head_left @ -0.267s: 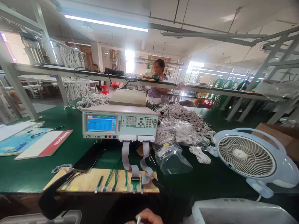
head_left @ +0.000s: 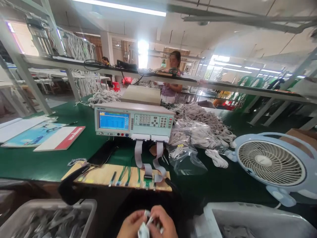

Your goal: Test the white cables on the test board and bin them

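Note:
At the bottom edge, below the green bench, my left hand (head_left: 131, 224) and my right hand (head_left: 162, 222) meet with their fingers pinched on a small white cable bundle (head_left: 144, 228). Ahead of them a wooden test board (head_left: 104, 175) with green wires and connectors lies on the bench. Grey ribbon cables (head_left: 139, 155) run from it up to a beige cable tester (head_left: 133, 120) with a lit blue screen.
A pale blue desk fan (head_left: 271, 163) stands at the right. White cable bundles (head_left: 198, 127) and a clear bag (head_left: 187, 160) pile behind it. Booklets (head_left: 60, 138) lie at the left. Bins (head_left: 47, 218) sit under the bench edge. Another person (head_left: 172, 77) works beyond the shelf.
The view has tilted down and shifted right. Both my hands have come up into sight holding the white cable bundle; before, only part of one hand showed.

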A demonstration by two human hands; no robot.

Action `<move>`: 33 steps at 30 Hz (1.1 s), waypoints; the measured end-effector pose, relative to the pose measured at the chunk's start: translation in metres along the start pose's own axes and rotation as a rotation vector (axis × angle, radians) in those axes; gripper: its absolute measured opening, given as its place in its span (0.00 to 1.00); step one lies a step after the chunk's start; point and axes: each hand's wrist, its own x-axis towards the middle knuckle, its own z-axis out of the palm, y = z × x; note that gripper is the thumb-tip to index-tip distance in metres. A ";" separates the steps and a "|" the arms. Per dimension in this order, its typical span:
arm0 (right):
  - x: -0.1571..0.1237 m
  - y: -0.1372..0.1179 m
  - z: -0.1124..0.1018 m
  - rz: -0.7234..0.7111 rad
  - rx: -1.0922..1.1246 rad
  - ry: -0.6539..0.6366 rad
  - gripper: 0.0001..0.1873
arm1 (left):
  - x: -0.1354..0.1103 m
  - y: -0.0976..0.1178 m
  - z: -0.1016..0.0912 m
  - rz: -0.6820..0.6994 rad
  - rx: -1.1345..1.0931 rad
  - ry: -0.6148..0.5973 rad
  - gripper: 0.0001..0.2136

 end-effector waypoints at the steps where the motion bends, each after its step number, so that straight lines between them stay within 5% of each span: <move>1: 0.000 -0.003 0.001 0.063 0.015 0.069 0.08 | -0.002 0.003 0.003 0.042 -0.015 0.041 0.19; 4: 0.007 -0.007 0.002 0.268 0.137 0.181 0.09 | -0.006 0.016 0.012 0.097 0.030 0.027 0.13; 7: 0.021 -0.008 -0.004 0.386 0.314 0.112 0.12 | -0.004 0.026 0.016 0.101 0.146 -0.041 0.10; 16: 0.046 -0.008 -0.018 0.394 0.271 0.078 0.17 | 0.018 0.039 0.003 0.149 0.351 -0.083 0.14; 23: 0.049 -0.011 -0.004 0.564 0.622 0.187 0.15 | 0.016 0.054 0.004 0.055 0.225 -0.033 0.14; 33: 0.041 -0.010 -0.018 0.379 0.295 0.092 0.16 | 0.019 0.033 0.022 0.174 -0.033 0.074 0.12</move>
